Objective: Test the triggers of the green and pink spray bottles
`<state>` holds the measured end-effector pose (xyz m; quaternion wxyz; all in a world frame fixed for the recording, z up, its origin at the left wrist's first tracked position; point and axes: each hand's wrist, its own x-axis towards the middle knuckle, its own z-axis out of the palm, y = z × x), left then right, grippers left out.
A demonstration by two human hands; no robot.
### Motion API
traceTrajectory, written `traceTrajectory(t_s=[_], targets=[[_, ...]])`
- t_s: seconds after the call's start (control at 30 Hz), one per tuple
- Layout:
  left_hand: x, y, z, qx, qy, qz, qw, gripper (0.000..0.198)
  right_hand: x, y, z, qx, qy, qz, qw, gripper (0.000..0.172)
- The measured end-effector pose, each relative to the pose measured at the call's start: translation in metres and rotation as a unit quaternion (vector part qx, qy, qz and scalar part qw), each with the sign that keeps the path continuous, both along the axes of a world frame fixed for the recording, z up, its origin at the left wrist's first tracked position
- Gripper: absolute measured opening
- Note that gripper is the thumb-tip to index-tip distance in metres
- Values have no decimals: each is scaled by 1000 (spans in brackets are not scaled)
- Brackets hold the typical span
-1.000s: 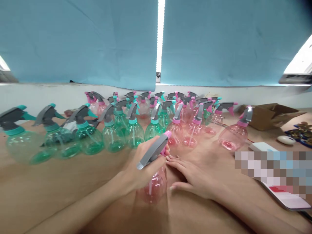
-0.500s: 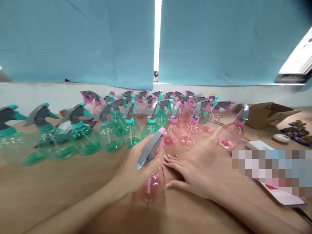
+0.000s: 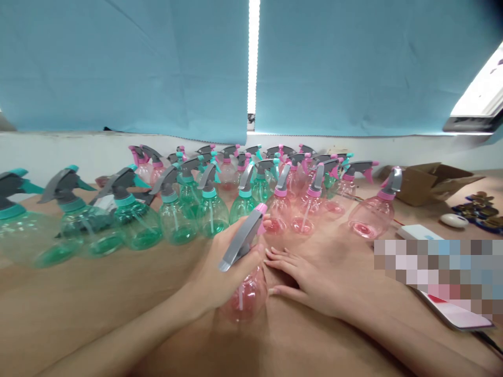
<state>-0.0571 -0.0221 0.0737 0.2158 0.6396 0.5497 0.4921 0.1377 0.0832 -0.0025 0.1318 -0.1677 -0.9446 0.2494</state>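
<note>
My left hand (image 3: pixel 226 264) is wrapped round the neck of a clear pink spray bottle (image 3: pixel 247 298) with a grey and pink trigger head, upright on the wooden table (image 3: pixel 118 309). Just right of that bottle, my right hand (image 3: pixel 302 280) lies palm down on the table with its fingers spread, its fingertips beside the bottle. Beyond my hands stands a front row of spray bottles: green ones (image 3: pixel 137 222) on the left, pink ones (image 3: pixel 302 209) in the middle and one pink bottle (image 3: pixel 371 212) further right.
Several more green and pink bottles (image 3: pixel 228 170) stand behind the front row. At the right are an open cardboard box (image 3: pixel 432 183), a white mouse (image 3: pixel 454 220), a pile of medal-like discs (image 3: pixel 481 212), a white box (image 3: pixel 420 232) and a phone-like device (image 3: pixel 458 311).
The fingers of my left hand have loosened slightly at the trigger, with fingertips now showing beyond the nozzle. The bottle and my right hand have barely moved.
</note>
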Motion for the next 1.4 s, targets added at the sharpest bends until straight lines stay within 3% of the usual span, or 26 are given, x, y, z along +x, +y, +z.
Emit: traceTrajectory(t_s=[0.23,0.43,0.67,0.8,1.13,1.4], targets=[[0,0,-1,4,1,-7,1000,18,0,1,1,1,-16,3,1000,60],[0,-1,-1,1,-4,-6,1000,33,0,0,3,3,-19,1,1000,61],[4,0,3,-4,2,-2,1000,15,1,2,-3,8,6,7,1000,57],[8,2,10,-22,7,-9,1000,36,1,2,-3,12,4,8,1000,57],[4,2,7,-38,23,-25,999,48,1,1,-2,-1,9,4,1000,57],[3,1,5,-8,35,-3,999,34,1,2,-4,6,14,6,1000,57]])
